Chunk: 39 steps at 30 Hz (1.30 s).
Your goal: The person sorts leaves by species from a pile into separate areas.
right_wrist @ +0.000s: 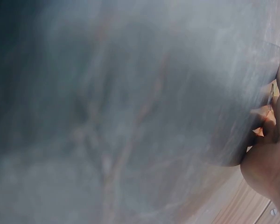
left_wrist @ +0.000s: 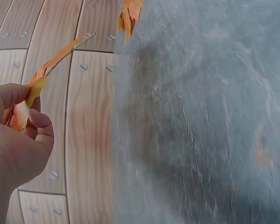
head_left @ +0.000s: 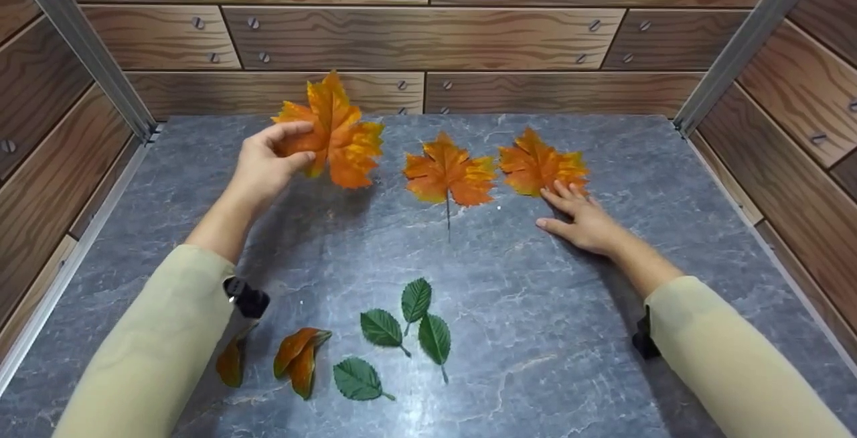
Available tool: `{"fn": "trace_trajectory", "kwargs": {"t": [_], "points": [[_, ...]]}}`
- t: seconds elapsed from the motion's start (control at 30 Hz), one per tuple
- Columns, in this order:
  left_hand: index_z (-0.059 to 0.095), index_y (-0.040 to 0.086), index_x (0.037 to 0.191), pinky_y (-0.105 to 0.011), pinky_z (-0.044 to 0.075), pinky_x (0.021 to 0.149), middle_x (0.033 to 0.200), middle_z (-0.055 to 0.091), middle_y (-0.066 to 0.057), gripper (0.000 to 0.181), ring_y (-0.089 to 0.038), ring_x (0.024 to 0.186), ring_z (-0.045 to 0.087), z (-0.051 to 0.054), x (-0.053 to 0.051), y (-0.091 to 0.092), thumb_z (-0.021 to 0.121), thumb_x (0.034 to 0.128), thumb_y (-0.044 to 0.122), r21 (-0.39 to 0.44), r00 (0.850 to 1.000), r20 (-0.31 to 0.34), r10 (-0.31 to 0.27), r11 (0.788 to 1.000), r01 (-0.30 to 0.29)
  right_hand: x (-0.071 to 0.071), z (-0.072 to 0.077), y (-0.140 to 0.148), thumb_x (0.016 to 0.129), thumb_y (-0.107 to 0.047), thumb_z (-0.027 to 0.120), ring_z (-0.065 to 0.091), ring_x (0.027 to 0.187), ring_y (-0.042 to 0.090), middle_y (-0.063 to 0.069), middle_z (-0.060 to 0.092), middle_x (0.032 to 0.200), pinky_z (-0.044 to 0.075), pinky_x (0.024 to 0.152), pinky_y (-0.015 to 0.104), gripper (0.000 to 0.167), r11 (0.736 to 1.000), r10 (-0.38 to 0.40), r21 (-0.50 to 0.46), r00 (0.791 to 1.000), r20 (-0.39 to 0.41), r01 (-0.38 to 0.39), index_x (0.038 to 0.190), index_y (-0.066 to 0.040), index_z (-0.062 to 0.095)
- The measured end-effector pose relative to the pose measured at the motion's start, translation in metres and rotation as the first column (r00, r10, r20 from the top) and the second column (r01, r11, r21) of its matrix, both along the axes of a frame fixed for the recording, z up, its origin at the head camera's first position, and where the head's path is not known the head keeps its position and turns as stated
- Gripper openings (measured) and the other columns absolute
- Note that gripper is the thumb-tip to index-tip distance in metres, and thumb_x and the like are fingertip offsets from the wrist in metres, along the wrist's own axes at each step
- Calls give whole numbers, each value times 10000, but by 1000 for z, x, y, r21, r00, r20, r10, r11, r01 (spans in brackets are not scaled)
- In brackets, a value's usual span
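An orange maple leaf (head_left: 341,136) with yellow edges is raised above the far left of the table, pinched between the thumb and fingers of my left hand (head_left: 271,157). From the side, the left wrist view shows that leaf (left_wrist: 36,91) and its thin stem in my left hand (left_wrist: 21,126). At the far right a second maple leaf (head_left: 535,160) lies flat, and the extended fingers of my right hand (head_left: 582,220) touch its lower edge. Between them lies a third maple leaf (head_left: 448,170), its dark stem toward me. Only part of my right hand (right_wrist: 270,154) shows in the right wrist view.
Several green leaves (head_left: 380,328) lie near the front middle of the grey marbled table (head_left: 535,357). A curled brown-orange leaf cluster (head_left: 298,361) sits left of them, with another brown-orange leaf (head_left: 229,364) partly behind my left sleeve. Wood-patterned walls (head_left: 428,36) enclose the back and sides.
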<state>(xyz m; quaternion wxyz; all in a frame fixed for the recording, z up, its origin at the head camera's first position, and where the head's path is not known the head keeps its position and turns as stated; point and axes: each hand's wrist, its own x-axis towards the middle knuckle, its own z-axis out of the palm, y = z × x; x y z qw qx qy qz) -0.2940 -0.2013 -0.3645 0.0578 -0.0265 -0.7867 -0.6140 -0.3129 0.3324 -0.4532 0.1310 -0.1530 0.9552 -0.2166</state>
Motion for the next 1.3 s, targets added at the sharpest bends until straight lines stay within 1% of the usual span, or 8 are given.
{"fn": "trace_trajectory", "kwargs": {"t": [0.2,0.3,0.47,0.6,0.83,1.0,1.13,1.3], "points": [[638,4,1441,-232,549,910,1351,627,-177,456,-221,1194,607,-13,-16,8,678,993,-75,80,999,39,21,997,-24,0,0,0,1062,-619,531,-88,1602,440,188,15,1759,-76,1252,647,855,1000,2,-5,1000,0,-2,1700,-128,244],[630,8,1453,-244,551,911,1358,624,-178,460,-219,1198,607,-21,-22,11,657,1002,-84,103,997,67,27,994,-34,0,1,1,1066,-606,536,-86,1601,443,191,17,1758,-74,1253,646,851,1000,6,-6,1000,-2,-6,1699,-119,244],[621,7,1459,-252,550,924,1352,618,-165,465,-208,1194,596,-33,-28,16,643,1004,-87,120,994,104,32,992,-44,-1,0,0,1067,-591,547,-75,1600,451,202,33,1755,-68,1253,648,840,1000,16,-14,1000,-16,-16,1693,-109,261],[614,8,1468,-246,546,926,1365,612,-169,475,-210,1198,589,-40,-31,17,641,1003,-87,127,990,135,32,991,-49,-1,-1,0,1069,-575,555,-65,1599,459,216,46,1751,-61,1254,651,830,1000,17,-19,1000,-24,-18,1689,-100,275],[582,21,1505,-267,537,939,1413,570,-175,500,-227,1231,561,-51,-35,18,627,1015,-74,117,982,190,13,993,-36,0,0,0,1067,-600,539,-79,1603,439,189,20,1756,-67,1253,649,841,1000,5,-4,1000,-3,-5,1696,-121,252],[575,12,1508,-238,534,912,1402,565,-164,504,-208,1218,551,-57,-38,17,618,1015,-86,108,979,205,3,994,-25,0,0,0,1066,-609,533,-82,1601,441,187,12,1757,-65,1249,660,848,1000,1,-1,1000,5,-1,1698,-124,244],[570,4,1509,-232,525,906,1425,565,-179,507,-222,1238,550,-61,-40,17,620,1013,-84,88,978,209,-4,996,-15,1,1,0,1064,-610,535,-82,1602,440,185,14,1758,-65,1248,662,849,1000,0,-3,1000,3,0,1699,-126,244],[558,39,1531,-272,494,938,1490,538,-163,506,-260,1317,520,-63,-40,14,611,1035,-43,42,971,238,1,999,-11,2,0,1,1063,-612,535,-78,1604,436,179,17,1761,-63,1254,650,848,1000,-2,-8,1000,-1,2,1699,-133,244]]}}
